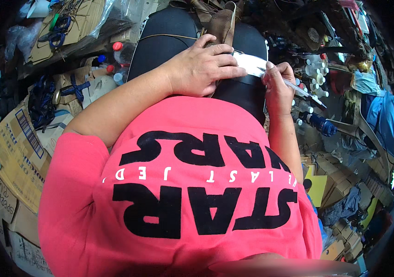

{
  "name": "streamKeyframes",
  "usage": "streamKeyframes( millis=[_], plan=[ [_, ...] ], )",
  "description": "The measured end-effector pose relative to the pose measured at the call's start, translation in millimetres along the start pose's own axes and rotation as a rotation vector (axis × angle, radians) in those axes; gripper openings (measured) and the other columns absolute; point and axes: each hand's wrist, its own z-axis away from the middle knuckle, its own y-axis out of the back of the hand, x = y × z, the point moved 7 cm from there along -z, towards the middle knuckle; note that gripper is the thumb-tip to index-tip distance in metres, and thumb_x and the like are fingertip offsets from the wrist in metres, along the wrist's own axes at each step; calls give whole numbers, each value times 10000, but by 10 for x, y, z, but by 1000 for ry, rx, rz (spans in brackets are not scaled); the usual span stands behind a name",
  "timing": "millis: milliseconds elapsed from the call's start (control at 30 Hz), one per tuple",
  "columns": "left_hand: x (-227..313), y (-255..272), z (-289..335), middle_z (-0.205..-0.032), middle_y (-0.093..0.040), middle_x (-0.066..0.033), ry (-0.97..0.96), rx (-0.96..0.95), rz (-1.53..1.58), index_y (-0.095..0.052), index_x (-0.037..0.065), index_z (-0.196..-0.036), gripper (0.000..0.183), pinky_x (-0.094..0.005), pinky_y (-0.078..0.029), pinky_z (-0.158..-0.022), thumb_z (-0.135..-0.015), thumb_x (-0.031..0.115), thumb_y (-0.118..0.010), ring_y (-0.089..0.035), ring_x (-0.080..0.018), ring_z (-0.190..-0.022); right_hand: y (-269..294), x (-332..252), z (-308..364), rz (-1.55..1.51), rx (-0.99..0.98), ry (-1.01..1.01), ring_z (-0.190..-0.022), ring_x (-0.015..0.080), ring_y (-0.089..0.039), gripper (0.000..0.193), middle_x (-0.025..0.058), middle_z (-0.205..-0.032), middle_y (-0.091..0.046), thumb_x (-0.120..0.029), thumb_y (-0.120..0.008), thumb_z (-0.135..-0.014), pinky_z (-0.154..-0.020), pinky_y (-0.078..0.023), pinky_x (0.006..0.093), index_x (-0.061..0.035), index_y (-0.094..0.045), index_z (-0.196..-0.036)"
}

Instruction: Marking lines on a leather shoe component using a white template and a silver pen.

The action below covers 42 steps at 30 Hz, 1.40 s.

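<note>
Across my dark-clad lap lies a white strip [251, 63], flat and glossy. My left hand [204, 67] is closed over its left end, the fingers pressed down side by side and the thumb hidden underneath. Just beyond those fingers, a brown leather-like piece [224, 24] rests between my thighs. My right hand [278, 87] pinches a slim, clear-barrelled pen [304, 93]. The pen slants down to the right, and its front end is at the strip's right end, partly hidden by the fingers. A thin brown cord [171, 35] crosses my left thigh.
Blue-handled scissors [57, 38] lie on cardboard at the upper left. Capped plastic bottles [122, 53] stand by my left leg, with several more small bottles [315, 71] to my right. A yellow-brown carton [19, 157] sits left; blue cloth [384, 117] hangs far right.
</note>
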Motion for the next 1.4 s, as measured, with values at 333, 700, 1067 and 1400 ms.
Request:
streamKeyframes(
  millis=[333,700,1067,1400],
  plan=[
    [49,-54,-136,-1272,-516,-52,27,-190,-151,-474,324,-1412,759,-546,-217,-1096,-687,188,-655,-431,-211,-1284,-19,-39,-4,-184,-18,-66,-636,109,-580,163,84,-784,-643,-166,-670,-929,-610,-465,222,-44,-571,-883],
    [57,-45,-54,-1369,-482,-40,45,-144,-61,-529,258,-1375,708,-518,-222,-1096,-681,168,-637,-411,-216,-1317,-91,-188,100,51,-124,-2,-722,110,-602,87,85,-877,-643,-28,-635,-883,-684,-488,226,-4,-585,-950],
    [17,-119,-21,-1416,-480,0,46,-107,-72,-506,290,-1390,665,-550,-197,-1100,-751,376,-673,-371,-238,-1371,-95,-125,120,169,-105,-37,-702,68,-555,60,28,-808,-615,-37,-644,-865,-650,-446,205,-19,-587,-872],
    [14,-111,-26,-1411,-485,0,43,-96,-62,-526,293,-1372,641,-525,-219,-1104,-754,353,-683,-376,-239,-1365,-81,-127,136,302,-77,33,-707,39,-490,110,-11,-777,-573,-22,-642,-854,-636,-400,201,-37,-547,-800]
  ],
)
